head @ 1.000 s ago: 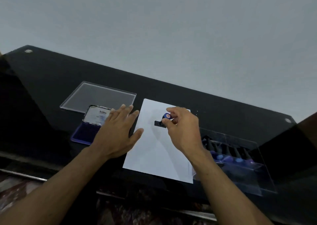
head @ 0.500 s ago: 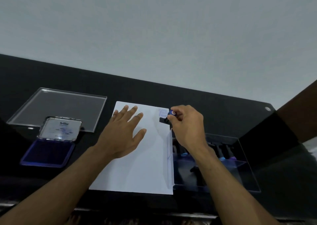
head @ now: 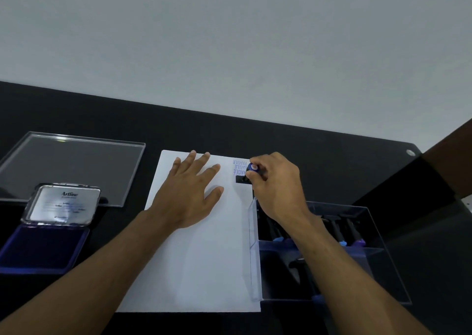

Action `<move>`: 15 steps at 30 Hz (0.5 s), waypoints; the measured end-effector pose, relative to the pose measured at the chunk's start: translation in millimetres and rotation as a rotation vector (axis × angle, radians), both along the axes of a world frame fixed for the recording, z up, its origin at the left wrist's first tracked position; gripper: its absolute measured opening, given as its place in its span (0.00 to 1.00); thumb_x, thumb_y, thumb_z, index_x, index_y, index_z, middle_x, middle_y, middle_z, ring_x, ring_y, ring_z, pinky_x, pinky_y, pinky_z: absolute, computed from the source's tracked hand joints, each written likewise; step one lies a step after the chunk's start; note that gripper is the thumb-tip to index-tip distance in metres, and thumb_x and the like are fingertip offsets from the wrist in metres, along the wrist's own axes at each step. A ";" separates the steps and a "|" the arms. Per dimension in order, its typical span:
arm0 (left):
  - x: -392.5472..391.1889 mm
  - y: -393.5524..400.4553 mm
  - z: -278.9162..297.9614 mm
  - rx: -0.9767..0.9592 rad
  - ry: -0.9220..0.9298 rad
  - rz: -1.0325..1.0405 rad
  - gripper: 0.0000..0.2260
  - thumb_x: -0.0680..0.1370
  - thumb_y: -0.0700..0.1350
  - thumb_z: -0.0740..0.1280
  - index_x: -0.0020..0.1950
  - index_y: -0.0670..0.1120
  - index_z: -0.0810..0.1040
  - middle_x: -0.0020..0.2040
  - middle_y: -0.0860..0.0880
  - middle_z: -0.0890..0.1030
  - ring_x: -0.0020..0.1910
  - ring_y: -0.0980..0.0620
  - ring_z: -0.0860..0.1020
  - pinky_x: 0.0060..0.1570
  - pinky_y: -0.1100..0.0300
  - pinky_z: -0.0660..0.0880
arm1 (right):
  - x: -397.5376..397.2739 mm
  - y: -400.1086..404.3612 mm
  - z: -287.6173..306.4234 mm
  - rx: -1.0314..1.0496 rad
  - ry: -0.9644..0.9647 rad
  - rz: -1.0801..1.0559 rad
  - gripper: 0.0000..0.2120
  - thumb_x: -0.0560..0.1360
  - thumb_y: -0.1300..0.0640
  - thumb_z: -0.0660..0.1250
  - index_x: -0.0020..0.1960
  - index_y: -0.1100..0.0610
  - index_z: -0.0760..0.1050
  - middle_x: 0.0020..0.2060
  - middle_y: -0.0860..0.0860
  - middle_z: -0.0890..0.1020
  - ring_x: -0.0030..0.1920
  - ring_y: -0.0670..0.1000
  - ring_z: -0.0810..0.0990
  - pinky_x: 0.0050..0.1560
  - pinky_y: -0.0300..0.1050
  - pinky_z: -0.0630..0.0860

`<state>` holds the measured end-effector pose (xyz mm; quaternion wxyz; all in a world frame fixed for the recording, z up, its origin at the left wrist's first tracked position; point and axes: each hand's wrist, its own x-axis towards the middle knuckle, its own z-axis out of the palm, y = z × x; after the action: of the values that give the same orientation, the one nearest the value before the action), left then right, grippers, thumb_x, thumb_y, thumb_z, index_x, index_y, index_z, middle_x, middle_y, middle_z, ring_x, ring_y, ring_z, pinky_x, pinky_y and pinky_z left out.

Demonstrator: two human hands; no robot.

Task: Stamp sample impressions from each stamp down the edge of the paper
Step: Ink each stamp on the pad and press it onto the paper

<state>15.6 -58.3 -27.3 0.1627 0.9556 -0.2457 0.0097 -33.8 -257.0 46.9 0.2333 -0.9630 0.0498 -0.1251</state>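
Head view: a person works at a black table (head: pixel 319 155) beneath a pale grey wall. A white paper (head: pixel 204 258) lies flat in the middle of the table. The left hand (head: pixel 190 190) rests palm-down on the paper's upper half, fingers straight and spread, pinning the sheet. The right hand (head: pixel 277 185) pinches a small stamp (head: pixel 246 175) by its blue-capped handle, fingers curled round it, with the stamp's dark base set on the paper close to the far right edge. Just beyond the base, blue prints (head: pixel 238 166) reading "FRAGILE" run along that edge near the sheet's top right corner; how many there are cannot be told for certain. Beside the paper's right edge stands a clear box (head: pixel 378 263), its near wall touching or overlapping the sheet, holding more dark stamps (head: pixel 339 232) with blue ends; the right forearm crosses above it. Left of the paper, well apart, an ink pad (head: pixel 43 247) sits open, its blue pad facing up and its silver lid tilted back, marked "Artline". Behind the pad, a clear lid (head: pixel 76 166) lies flat on the table.
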 end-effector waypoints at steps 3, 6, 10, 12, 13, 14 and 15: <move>0.6 -1.0 -3.1 0.012 0.002 0.000 0.38 0.75 0.70 0.39 0.80 0.55 0.62 0.82 0.50 0.55 0.82 0.47 0.47 0.79 0.46 0.43 | 0.3 0.6 -2.7 0.011 0.006 0.005 0.11 0.78 0.53 0.69 0.60 0.53 0.79 0.54 0.48 0.79 0.48 0.44 0.76 0.53 0.35 0.75; 0.4 -0.6 -4.3 0.028 0.002 0.007 0.39 0.75 0.70 0.38 0.80 0.55 0.61 0.83 0.50 0.54 0.82 0.47 0.46 0.79 0.46 0.42 | 0.2 2.4 -4.8 0.018 0.006 0.006 0.13 0.77 0.53 0.69 0.60 0.54 0.79 0.55 0.48 0.78 0.49 0.44 0.76 0.56 0.38 0.77; 0.2 -0.7 -4.3 0.033 -0.002 0.005 0.39 0.75 0.70 0.37 0.81 0.56 0.60 0.83 0.51 0.53 0.82 0.47 0.46 0.78 0.48 0.40 | 0.7 3.3 -5.0 0.028 0.015 -0.004 0.13 0.77 0.53 0.70 0.61 0.54 0.79 0.56 0.49 0.78 0.50 0.44 0.75 0.58 0.40 0.77; 0.5 -0.7 -4.8 0.032 -0.008 0.004 0.38 0.75 0.70 0.37 0.81 0.55 0.60 0.83 0.50 0.54 0.82 0.47 0.46 0.78 0.48 0.39 | 0.7 3.4 -4.6 0.032 0.019 -0.004 0.13 0.77 0.53 0.70 0.60 0.55 0.79 0.56 0.49 0.78 0.50 0.45 0.76 0.58 0.41 0.78; 0.6 -0.9 -5.4 0.033 -0.013 0.003 0.38 0.75 0.70 0.38 0.81 0.55 0.60 0.82 0.50 0.54 0.82 0.47 0.46 0.78 0.49 0.39 | 0.5 3.3 -4.6 0.031 0.020 -0.004 0.13 0.77 0.54 0.70 0.60 0.55 0.79 0.56 0.49 0.78 0.50 0.45 0.76 0.58 0.41 0.78; 0.5 -0.9 -5.7 0.032 -0.016 0.003 0.38 0.76 0.70 0.38 0.81 0.55 0.60 0.82 0.50 0.54 0.82 0.47 0.46 0.78 0.48 0.40 | 0.3 3.3 -4.7 0.029 0.020 -0.002 0.13 0.77 0.54 0.70 0.60 0.55 0.79 0.55 0.49 0.78 0.50 0.45 0.76 0.58 0.41 0.78; 0.6 -0.7 -6.0 0.031 -0.016 0.002 0.38 0.76 0.70 0.38 0.81 0.55 0.61 0.82 0.50 0.54 0.82 0.47 0.46 0.78 0.48 0.40 | 0.3 3.3 -5.1 0.029 0.022 -0.001 0.13 0.77 0.54 0.70 0.60 0.55 0.79 0.55 0.49 0.78 0.49 0.45 0.76 0.58 0.41 0.78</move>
<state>16.2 -59.0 -33.4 0.1459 0.9581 -0.2460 0.0136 -33.4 -253.7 41.8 0.2465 -0.9609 0.0547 -0.1137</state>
